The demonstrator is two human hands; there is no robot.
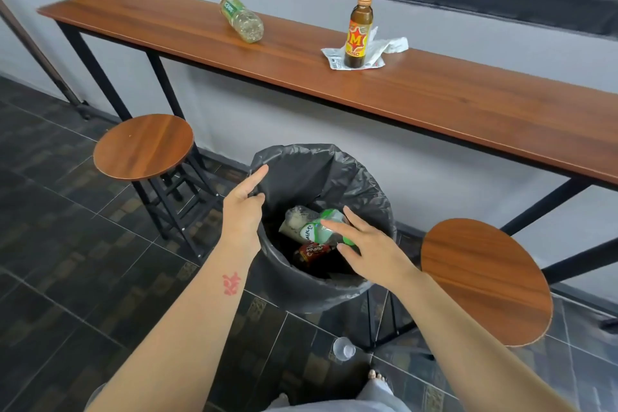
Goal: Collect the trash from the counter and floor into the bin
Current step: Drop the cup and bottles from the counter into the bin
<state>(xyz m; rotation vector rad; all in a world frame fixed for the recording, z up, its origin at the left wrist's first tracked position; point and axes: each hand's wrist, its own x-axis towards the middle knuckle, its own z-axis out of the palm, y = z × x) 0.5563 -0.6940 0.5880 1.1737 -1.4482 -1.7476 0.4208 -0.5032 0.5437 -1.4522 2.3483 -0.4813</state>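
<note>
Left grip (242,207) pinches liner (311,170); bottle (359,33) reads M.

the counter (434,100) and the stool tops (143,147) are smooth wood-grain board with a soft sheen, on matt black metal legs (97,72), and the floor (67,244) is dark tile with a dull gloss. the liner (321,177) is thin black plastic, creased and faintly shiny; the binned bottle (314,226) and the clear bottle (242,19) are crumpled see-through plastic with printed film labels. the brown bottle (359,32) looks like glossy glass with a metal cap, on a crinkled white wrapper (384,47), and the cup (343,348) is clear plastic.
</note>
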